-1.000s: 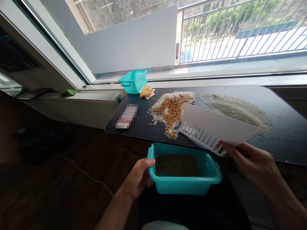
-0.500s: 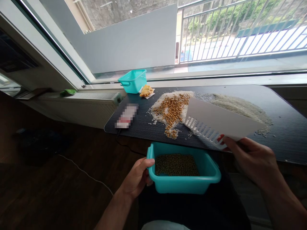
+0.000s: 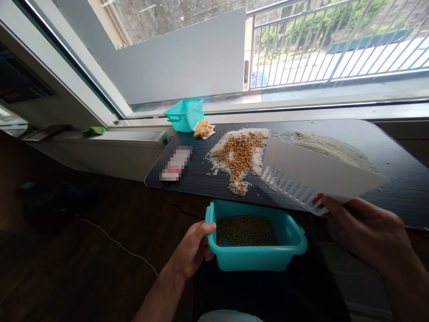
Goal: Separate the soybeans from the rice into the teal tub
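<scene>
My left hand (image 3: 192,250) grips the left end of a teal plastic tub (image 3: 258,258), thumb over the rim. Small green-brown beans (image 3: 248,230) cover the tub's bottom; it is held at the table's near edge, above my lap. In my right hand (image 3: 365,228) is a thin white plastic sheet (image 3: 321,172) with a row of slots along its lower left edge, pinched at its near side and held tilted over the table. Left of the sheet lies a pile of white grains (image 3: 217,152) topped with golden round beans (image 3: 239,154). Behind the sheet spreads a pale grain heap (image 3: 335,146), partly hidden.
At the back left of the dark table (image 3: 201,179) stand a second teal tub (image 3: 186,116) and a yellow crumpled item (image 3: 203,128) on white paper. A blurred-out phone-like object (image 3: 176,164) with a cable lies near the left edge. Beyond are a radiator (image 3: 134,152) and window.
My right hand and the white sheet have shifted a little to the right, and the sheet covers more of the pale heap. My left hand and the tub have stayed nearly still.
</scene>
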`<action>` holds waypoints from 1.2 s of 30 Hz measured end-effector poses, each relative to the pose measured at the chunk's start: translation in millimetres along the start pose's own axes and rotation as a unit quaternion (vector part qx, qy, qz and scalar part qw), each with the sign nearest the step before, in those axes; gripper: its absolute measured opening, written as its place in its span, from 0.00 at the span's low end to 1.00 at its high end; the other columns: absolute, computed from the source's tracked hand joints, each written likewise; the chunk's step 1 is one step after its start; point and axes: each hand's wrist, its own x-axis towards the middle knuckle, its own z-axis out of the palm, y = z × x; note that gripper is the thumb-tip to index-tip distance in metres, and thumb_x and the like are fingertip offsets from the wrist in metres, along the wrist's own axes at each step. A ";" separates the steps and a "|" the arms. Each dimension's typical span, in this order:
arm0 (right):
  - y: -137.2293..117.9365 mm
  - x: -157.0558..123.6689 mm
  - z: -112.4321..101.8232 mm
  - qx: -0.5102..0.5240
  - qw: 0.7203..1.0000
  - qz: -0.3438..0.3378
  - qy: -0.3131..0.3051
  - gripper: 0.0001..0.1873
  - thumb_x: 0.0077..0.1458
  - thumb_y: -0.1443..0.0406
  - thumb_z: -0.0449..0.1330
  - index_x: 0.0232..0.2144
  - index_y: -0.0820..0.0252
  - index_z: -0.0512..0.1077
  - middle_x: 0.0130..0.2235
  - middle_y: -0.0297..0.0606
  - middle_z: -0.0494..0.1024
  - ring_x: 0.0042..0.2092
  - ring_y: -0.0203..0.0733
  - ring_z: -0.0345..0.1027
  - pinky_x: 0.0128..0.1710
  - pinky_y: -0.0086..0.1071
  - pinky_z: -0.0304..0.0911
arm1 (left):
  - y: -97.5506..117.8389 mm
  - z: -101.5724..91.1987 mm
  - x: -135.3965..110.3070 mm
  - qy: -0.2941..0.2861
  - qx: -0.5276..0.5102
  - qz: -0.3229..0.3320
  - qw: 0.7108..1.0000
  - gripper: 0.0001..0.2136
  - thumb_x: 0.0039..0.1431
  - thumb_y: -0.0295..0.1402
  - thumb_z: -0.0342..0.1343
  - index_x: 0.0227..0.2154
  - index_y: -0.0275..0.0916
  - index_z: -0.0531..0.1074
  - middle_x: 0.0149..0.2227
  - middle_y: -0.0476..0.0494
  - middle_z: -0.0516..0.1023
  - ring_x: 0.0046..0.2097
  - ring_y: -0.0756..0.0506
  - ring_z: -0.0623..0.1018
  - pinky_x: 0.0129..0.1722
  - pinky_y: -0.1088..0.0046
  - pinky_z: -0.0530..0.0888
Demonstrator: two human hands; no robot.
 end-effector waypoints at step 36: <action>-36.9 12.2 14.4 0.094 0.987 -0.002 -0.128 0.15 0.36 0.52 0.66 0.24 0.57 0.79 0.25 0.34 0.81 0.28 0.44 0.73 0.34 0.38 0.73 | 0.8 1.8 0.7 0.001 0.004 0.005 1.000 0.17 0.49 0.40 0.62 0.16 0.38 0.62 0.12 0.54 0.60 0.16 0.55 0.60 0.16 0.78 0.55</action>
